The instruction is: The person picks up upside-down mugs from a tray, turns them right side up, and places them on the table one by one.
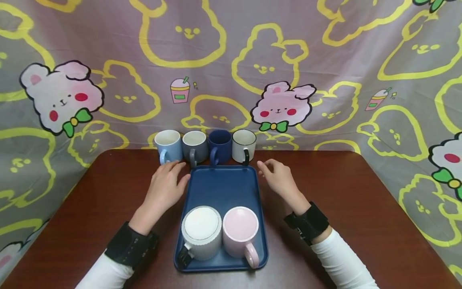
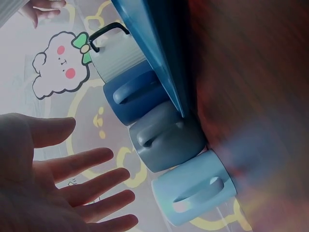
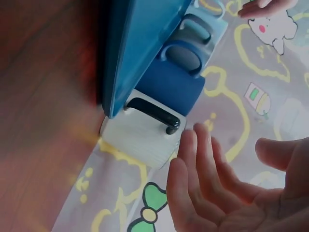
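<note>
My left hand (image 1: pixel 167 185) hovers left of the blue tray (image 1: pixel 223 186), its fingers spread near the light blue mug (image 1: pixel 168 145). On the tray's other side, my right hand (image 1: pixel 277 176) is near the white mug with a black handle (image 1: pixel 244 146), fingers loosely bent and holding nothing. Between those mugs stand a grey mug (image 1: pixel 195 146) and a dark blue mug (image 1: pixel 220 147), all in a row behind the tray. At the tray's near end, a ribbed white mug (image 1: pixel 202 233) with a dark handle stands beside a pink mug (image 1: pixel 240 232).
The brown wooden table (image 1: pixel 325 192) extends to both sides of the tray. A patterned cloth (image 1: pixel 231 72) with yellow outlines and rabbit faces hangs close behind the row of mugs and along the sides.
</note>
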Motion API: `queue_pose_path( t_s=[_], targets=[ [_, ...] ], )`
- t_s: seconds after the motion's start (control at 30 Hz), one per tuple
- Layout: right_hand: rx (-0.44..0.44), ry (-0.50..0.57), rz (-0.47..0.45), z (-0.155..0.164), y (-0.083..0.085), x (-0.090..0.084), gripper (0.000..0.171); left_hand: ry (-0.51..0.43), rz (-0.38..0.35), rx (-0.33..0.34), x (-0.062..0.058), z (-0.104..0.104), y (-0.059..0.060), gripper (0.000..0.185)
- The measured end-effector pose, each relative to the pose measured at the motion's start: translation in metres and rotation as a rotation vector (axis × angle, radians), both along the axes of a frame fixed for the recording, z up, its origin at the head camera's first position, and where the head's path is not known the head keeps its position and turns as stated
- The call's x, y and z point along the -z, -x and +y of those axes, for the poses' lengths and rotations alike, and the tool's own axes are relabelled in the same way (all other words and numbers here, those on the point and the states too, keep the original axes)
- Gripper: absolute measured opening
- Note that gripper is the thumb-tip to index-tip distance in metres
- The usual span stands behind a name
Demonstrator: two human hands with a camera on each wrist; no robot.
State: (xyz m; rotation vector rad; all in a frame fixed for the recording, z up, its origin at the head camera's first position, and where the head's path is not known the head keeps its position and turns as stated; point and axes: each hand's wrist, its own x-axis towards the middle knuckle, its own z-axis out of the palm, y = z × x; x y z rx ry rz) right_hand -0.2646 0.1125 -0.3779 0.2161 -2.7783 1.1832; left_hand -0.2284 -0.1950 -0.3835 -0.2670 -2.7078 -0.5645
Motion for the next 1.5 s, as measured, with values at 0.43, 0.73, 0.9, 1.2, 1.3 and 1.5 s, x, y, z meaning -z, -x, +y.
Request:
queue_pose_path(
  t_s=[0.43,0.73,0.9,1.2,1.3,1.5],
  targets=[
    [-0.187,0.024,-0.094,0.003,-0.027,-0.004,0.038,-0.005,0.004,0.004,-0.004,0.008,0.004,0.045],
    [-0.395,-0.045,-0.252,0.02,-0.042,-0.006,0.045,-0.007,-0.008,0.004,-0.005,0.011,0.006,0.046],
    [-0.542,-0.076,-0.266,0.025,-0.049,-0.009,0.036,-0.013,-0.015,-0.003,-0.006,0.011,0.008,0.046],
    [-0.786,-0.19,-0.338,0.027,-0.071,-0.017,0.025,-0.005,-0.003,0.004,-0.007,0.017,0.01,0.047],
    [-0.822,-0.193,-0.352,0.023,-0.079,-0.02,0.022,-0.001,-0.003,0.007,-0.007,0.019,0.011,0.047],
    [-0.797,-0.201,-0.317,0.013,-0.092,-0.017,0.023,0.0,0.004,0.01,-0.008,0.022,0.01,0.047]
  ],
)
